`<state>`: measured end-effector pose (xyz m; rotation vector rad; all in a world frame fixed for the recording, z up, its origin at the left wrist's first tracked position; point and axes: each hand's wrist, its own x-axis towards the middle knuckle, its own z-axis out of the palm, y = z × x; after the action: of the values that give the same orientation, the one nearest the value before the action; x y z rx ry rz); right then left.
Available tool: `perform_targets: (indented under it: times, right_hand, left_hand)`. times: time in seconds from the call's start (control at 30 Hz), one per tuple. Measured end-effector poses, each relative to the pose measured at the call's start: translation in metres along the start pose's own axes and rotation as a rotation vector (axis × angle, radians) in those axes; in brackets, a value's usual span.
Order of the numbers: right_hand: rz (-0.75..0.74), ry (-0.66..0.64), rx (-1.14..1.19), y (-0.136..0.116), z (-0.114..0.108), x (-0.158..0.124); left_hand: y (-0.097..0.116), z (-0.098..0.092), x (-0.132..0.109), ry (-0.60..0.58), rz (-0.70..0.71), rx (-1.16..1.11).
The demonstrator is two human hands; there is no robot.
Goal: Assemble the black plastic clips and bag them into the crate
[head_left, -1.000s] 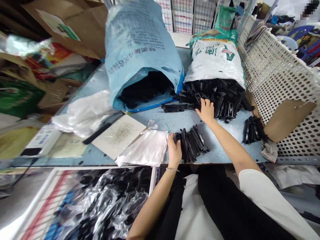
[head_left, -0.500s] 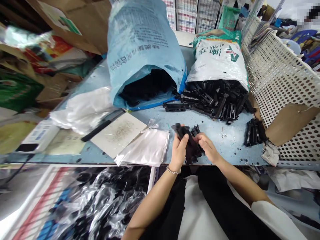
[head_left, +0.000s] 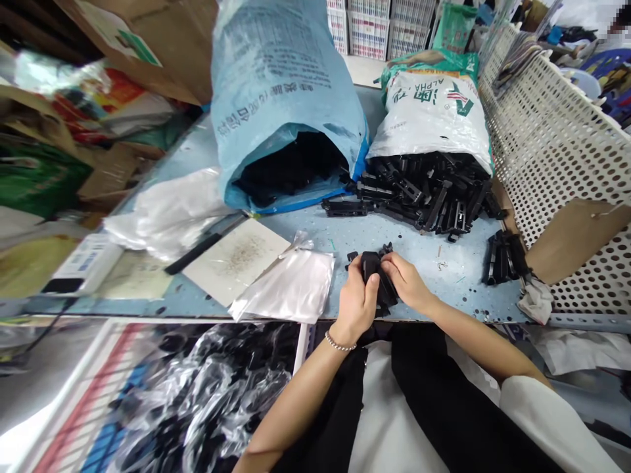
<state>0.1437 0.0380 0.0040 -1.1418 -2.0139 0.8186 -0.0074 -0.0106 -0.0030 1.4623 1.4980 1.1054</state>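
Near the front edge of the blue table, my left hand point(head_left: 357, 301) is wrapped round a black plastic part point(head_left: 371, 264). My right hand point(head_left: 405, 281) touches its right side with closed fingertips; what they pinch is hidden. Several more black parts lie under and behind my hands. A heap of black parts point(head_left: 434, 200) spills from the white and green sack point(head_left: 434, 118). The blue sack point(head_left: 290, 85) lies open to its left, dark inside. Clear plastic bags point(head_left: 290, 284) lie left of my left hand, partly on a speckled white board point(head_left: 236, 259).
A small group of black parts point(head_left: 501, 257) lies at the right, beside a white perforated basket point(head_left: 566, 151). White plastic bags point(head_left: 172, 210) and a white box point(head_left: 89, 263) are at the left. Below the table edge, a bin holds black items in clear plastic point(head_left: 197, 401).
The black part in my left hand has turned, with its broad end now facing up. My right hand has moved slightly left, against it. The view has shifted a little.
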Motion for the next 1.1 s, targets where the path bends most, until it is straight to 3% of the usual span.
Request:
perform_targets:
  times: [0.13, 0.23, 0.3, 0.37, 0.43, 0.5, 0.57, 0.63, 0.7, 0.97, 1.1]
  right_hand:
    - [-0.297, -0.065, -0.244, 0.006, -0.016, 0.01]
    - [-0.336, -0.122, -0.281, 0.006, -0.025, 0.014]
    - [-0.212, -0.116, -0.128, 0.001, -0.022, 0.012]
    - [0.017, -0.145, 0.147, -0.006, -0.015, 0.008]
    - [0.263, -0.268, 0.417, -0.013, -0.01, 0.005]
    - [0.363, -0.37, 0.508, -0.018, -0.014, 0.007]
    - [0.246, -0.342, 0.361, -0.021, -0.025, 0.012]
    - [0.032, -0.243, 0.11, -0.021, -0.038, 0.018]
    - [-0.094, -0.241, -0.047, -0.02, -0.044, 0.021]
    - [0.139, -0.394, 0.109, -0.018, -0.035, 0.014]
    - [-0.083, -0.262, -0.074, -0.022, -0.048, 0.021]
  left_hand:
    - [0.0, -0.007, 0.0, -0.024, 0.042, -0.016]
    - [0.003, -0.007, -0.003, -0.022, 0.068, 0.038]
    - [0.004, -0.006, -0.005, -0.007, 0.103, 0.108]
    - [0.005, -0.005, -0.006, 0.018, 0.154, 0.18]
    - [0.007, -0.009, -0.005, 0.022, 0.192, 0.223]
    - [0.011, -0.015, -0.003, -0.01, 0.176, 0.211]
    - [0.017, -0.022, -0.001, -0.053, 0.112, 0.155]
    - [0.022, -0.025, 0.001, -0.088, 0.051, 0.094]
    - [0.025, -0.024, 0.0, -0.108, 0.027, 0.063]
    - [0.018, -0.018, -0.003, -0.047, 0.112, 0.142]
    - [0.02, -0.021, -0.001, -0.065, 0.04, 0.099]
